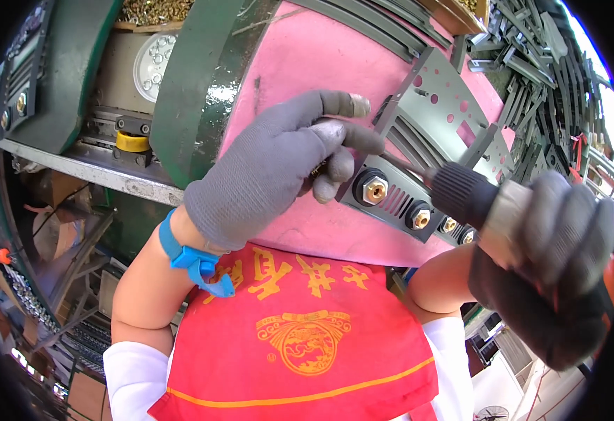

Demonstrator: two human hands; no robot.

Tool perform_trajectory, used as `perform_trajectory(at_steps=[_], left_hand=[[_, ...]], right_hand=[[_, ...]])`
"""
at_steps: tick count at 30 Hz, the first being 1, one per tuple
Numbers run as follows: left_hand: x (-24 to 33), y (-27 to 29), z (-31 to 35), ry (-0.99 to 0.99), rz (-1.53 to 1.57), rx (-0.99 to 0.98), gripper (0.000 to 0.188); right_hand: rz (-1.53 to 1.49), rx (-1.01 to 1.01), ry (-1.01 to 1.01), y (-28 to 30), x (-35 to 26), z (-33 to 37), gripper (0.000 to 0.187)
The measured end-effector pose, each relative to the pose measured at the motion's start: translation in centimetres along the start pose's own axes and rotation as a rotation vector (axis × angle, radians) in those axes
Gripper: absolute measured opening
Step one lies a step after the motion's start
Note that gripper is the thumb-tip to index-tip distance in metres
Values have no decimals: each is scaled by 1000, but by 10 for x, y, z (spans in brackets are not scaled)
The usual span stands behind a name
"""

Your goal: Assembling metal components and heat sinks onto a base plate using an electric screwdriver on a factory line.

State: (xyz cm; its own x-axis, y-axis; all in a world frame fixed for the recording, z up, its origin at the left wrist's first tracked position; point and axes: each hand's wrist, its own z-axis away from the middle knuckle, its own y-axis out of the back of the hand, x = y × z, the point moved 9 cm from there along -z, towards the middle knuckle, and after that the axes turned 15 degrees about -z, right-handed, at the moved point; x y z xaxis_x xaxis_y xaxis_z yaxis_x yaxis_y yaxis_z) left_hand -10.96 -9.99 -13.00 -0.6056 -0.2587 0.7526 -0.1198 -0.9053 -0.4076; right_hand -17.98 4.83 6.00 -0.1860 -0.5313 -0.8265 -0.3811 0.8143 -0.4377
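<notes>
My right hand [549, 235], in a grey glove, is wrapped round a black power screwdriver [461, 193]. Its thin bit [406, 165] points left, towards the fingertips of my other hand. My left hand [272, 161], also gloved, has its fingers curled and closed beside the bit's tip; a small brassy glint shows between them, too hidden to name. Just below lies a grey metal bracket [394, 203] with slots, carrying several brass hex fittings [375, 190] with black collars. Behind it stands a grey plate [436, 105] with round holes.
These parts lie on a pink work surface [307, 63]. Long grey metal strips [370, 24] are at its far side, and a heap of metal pieces [531, 63] is at the far right. To the left are a dark green panel [194, 91] and a white round dish [154, 67].
</notes>
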Motion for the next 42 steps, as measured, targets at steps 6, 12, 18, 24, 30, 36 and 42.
perform_trajectory(at_steps=[6, 12, 18, 24, 30, 36, 42], left_hand=[[15, -20, -20, -111, 878, -146, 40], [6, -11, -13, -59, 495, 150, 42], [10, -19, -14, -149, 129, -69, 42], [7, -10, -16, -105, 165, 16, 33], [7, -14, -15, -55, 188, -49, 39], [7, -14, -17, -21, 208, -40, 45], [2, -12, -18, 3, 78, 7, 51]], right_hand=[[-68, 22, 105, 6, -26, 0, 14], [-139, 17, 169, 8, -29, 4, 15], [-198, 21, 221, 7, -30, 2, 16], [-254, 25, 273, 7, -38, 8, 17], [-318, 22, 315, 7, -39, 9, 18], [-361, 17, 341, 10, -34, 5, 18], [-372, -1, 348, 7, -31, 5, 17]])
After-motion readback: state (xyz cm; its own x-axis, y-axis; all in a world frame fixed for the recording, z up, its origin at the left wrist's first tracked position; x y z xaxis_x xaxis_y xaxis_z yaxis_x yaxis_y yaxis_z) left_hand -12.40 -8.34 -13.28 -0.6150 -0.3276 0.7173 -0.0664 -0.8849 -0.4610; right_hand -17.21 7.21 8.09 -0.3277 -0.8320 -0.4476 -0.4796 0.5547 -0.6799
